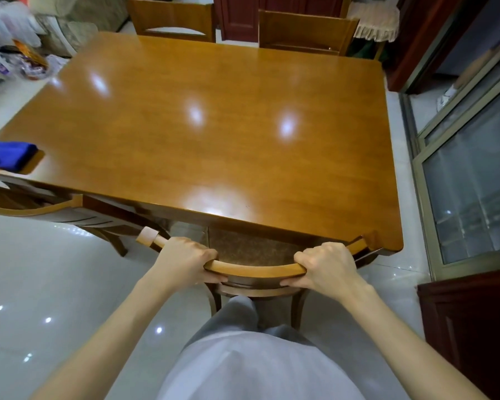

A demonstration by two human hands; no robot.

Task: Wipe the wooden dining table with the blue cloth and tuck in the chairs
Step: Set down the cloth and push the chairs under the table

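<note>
Both hands — left (pixel 182 262), right (pixel 325 268) — grip the near chair's top rail (pixel 254 269) at the wooden table (pixel 214 134).

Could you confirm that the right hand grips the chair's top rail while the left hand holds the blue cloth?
Not quite: the left hand also grips the top rail, as the right hand does; the blue cloth lies unheld at the far left, as the head view shows.
</note>
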